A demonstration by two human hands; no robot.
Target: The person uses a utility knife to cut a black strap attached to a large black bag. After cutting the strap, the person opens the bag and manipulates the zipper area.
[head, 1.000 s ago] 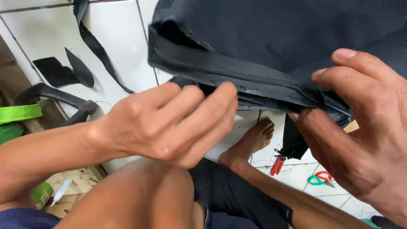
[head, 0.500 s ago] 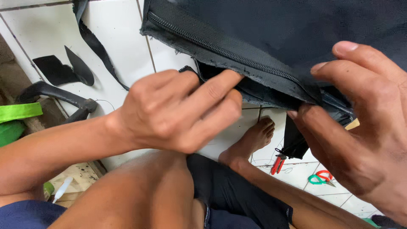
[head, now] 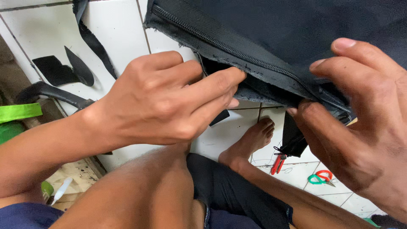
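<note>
The black zippered bag panel [head: 296, 38] hangs far and right above the white tiled floor [head: 38, 29]. The left hand [head: 165, 101] pinches its lower seam edge; the right hand [head: 360, 123] grips its right end, fingers closed.

Bright, even daylight, apparently from above. Only soft shadows under the left hand [head: 169, 99] and the knee. Mild shine on the white floor tiles [head: 38, 34], without hard glare. Dark bag fabric [head: 288, 29] almost flat black, little texture visible, though zipper teeth quite sharp. Right hand [head: 360, 127] very near, slightly soft at the picture edge. Small scissors [head: 320, 177] a bit blurred.
</note>
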